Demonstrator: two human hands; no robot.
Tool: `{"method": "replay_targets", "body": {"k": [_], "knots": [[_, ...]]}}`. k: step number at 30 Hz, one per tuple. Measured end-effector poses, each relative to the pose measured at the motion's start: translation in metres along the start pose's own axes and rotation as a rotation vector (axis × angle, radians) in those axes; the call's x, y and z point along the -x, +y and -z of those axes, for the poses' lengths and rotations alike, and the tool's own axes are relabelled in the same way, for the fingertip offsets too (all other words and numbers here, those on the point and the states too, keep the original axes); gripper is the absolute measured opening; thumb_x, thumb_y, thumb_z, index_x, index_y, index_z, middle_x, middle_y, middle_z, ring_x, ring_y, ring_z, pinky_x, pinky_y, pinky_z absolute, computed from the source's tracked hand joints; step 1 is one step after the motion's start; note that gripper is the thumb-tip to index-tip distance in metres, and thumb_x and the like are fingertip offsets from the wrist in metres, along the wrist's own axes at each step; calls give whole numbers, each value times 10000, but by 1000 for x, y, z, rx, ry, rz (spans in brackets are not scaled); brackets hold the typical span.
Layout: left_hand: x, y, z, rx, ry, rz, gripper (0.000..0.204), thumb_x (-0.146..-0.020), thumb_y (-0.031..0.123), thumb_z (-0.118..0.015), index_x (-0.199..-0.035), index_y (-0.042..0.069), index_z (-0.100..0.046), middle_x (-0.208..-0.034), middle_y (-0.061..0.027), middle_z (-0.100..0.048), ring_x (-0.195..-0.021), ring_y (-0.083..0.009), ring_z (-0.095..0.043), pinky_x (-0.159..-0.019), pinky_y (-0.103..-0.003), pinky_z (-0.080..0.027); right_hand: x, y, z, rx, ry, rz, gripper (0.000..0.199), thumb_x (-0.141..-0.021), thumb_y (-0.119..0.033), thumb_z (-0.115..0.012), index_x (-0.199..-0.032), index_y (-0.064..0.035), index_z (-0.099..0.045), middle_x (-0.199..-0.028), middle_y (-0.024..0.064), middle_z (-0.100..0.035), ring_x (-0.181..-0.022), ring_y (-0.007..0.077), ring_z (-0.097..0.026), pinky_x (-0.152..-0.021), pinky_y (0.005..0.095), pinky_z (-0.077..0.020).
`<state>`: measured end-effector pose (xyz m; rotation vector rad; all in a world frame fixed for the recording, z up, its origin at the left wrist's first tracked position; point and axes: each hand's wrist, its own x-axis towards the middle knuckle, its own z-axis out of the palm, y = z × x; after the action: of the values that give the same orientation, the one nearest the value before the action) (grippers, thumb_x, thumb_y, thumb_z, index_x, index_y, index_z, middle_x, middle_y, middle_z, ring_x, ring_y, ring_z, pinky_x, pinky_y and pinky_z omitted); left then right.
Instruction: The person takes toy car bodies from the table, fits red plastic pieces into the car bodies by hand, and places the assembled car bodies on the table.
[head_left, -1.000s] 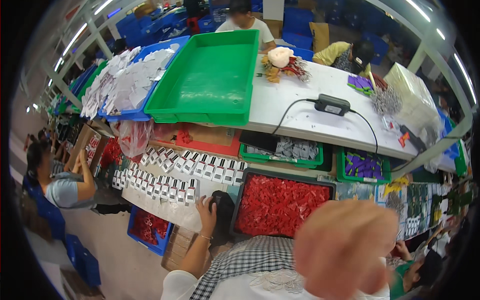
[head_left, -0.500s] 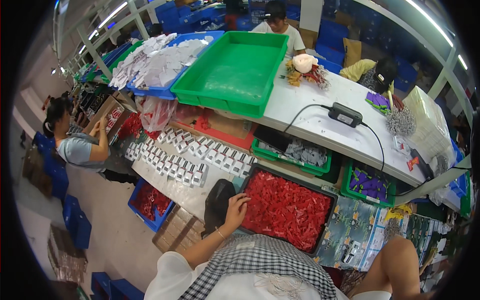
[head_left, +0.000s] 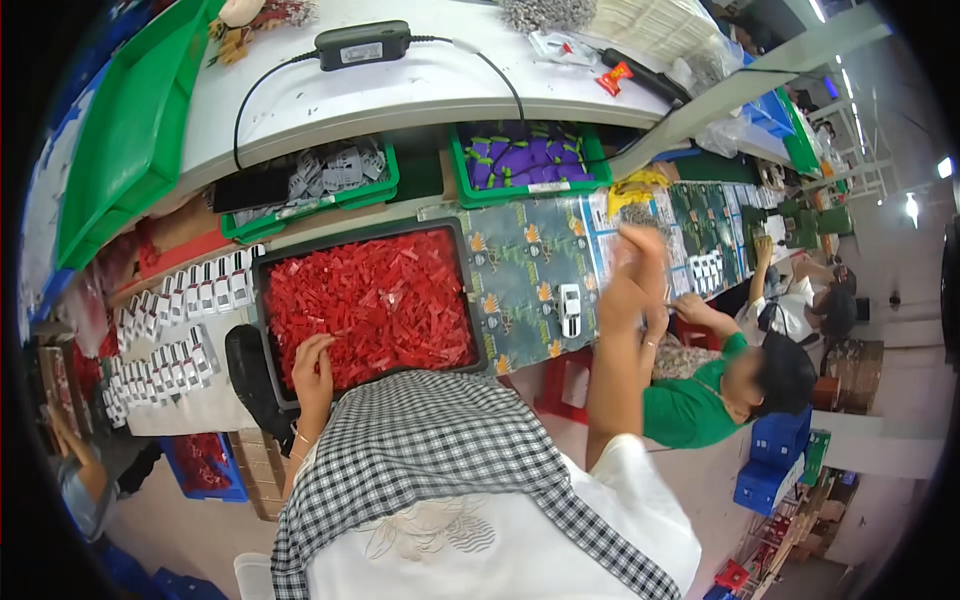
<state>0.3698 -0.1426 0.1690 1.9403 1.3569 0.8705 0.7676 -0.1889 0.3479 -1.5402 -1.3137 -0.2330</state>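
Observation:
Over the near left corner of a black tray (head_left: pixel 466 290) filled with small red strips (head_left: pixel 370 300), my left hand (head_left: pixel 313 368) rests with loosely bent fingers, with nothing visible in it. My right hand (head_left: pixel 638 285) is raised to the right of the tray, smeared by motion. Its finger positions and anything in it cannot be made out. Left of it, a small white and black piece (head_left: pixel 570 310) lies on the patterned table cover (head_left: pixel 520 270).
Rows of similar white pieces (head_left: pixel 190 295) stand left of the tray. Green bins hold grey pieces (head_left: pixel 340 172) and purple pieces (head_left: pixel 530 160) under a white shelf (head_left: pixel 440 85) carrying a black power adapter (head_left: pixel 362 46). A co-worker in green (head_left: pixel 700 400) sits at the right.
My view has swung to the right. My right hand has come into view, raised and blurred. My left hand stays by the tray's left side, now over the red strips.

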Motion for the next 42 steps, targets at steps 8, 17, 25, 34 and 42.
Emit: {"method": "replay_targets", "body": {"k": [8, 17, 25, 34, 42], "knots": [[-12, 37, 6, -78, -86, -113, 225, -804, -82, -534, -978, 15, -638, -987, -128, -620, -943, -285, -592, -799, -349, -483, 253, 207, -9, 671, -436, -986, 809, -654, -196, -781, -1331, -66, -358, -1218, 201, -447, -1138, 376, -435, -956, 441, -363], [-61, 92, -28, -183, -500, -636, 333, -790, 99, -591, -1121, 107, -556, -1153, -100, -539, -1113, -301, -487, -932, -437, -402, 113, -21, -95, -413, -758, -1011, 579, -723, -129, -700, -1241, -4, -473, -1097, 106, -587, -968, 179, -571, -811, 320, -488], [-34, 72, -36, -184, -612, -434, 543, -801, 113, -523, -1327, 79, -392, -1169, -200, -539, -1029, -325, -553, -825, -413, -459, 197, -7, -147, -966, -1318, -946, 380, -923, -340, -502, -1076, -15, -624, -1030, 87, -626, -963, 167, -557, -829, 314, -452], [-9, 32, -11, 24, -278, 93, 323, -840, 46, -517, -1161, 39, -555, -968, -232, -620, -858, -353, -635, -716, -371, -496, -67, -86, -108, -720, -731, 41, 217, -861, -128, -603, -1052, -25, -615, -916, 52, -623, -774, 114, -581, -716, 259, -479], [17, 1, 27, 740, 16, 831, 188, -903, 65, -488, -1065, 15, -568, -847, -46, -599, -721, -155, -582, -677, -295, -463, -196, -194, -63, -1096, -295, 528, 249, -945, -176, -470, -960, 42, -590, -743, 62, -587, -594, 101, -520, -544, 215, -427]]}}
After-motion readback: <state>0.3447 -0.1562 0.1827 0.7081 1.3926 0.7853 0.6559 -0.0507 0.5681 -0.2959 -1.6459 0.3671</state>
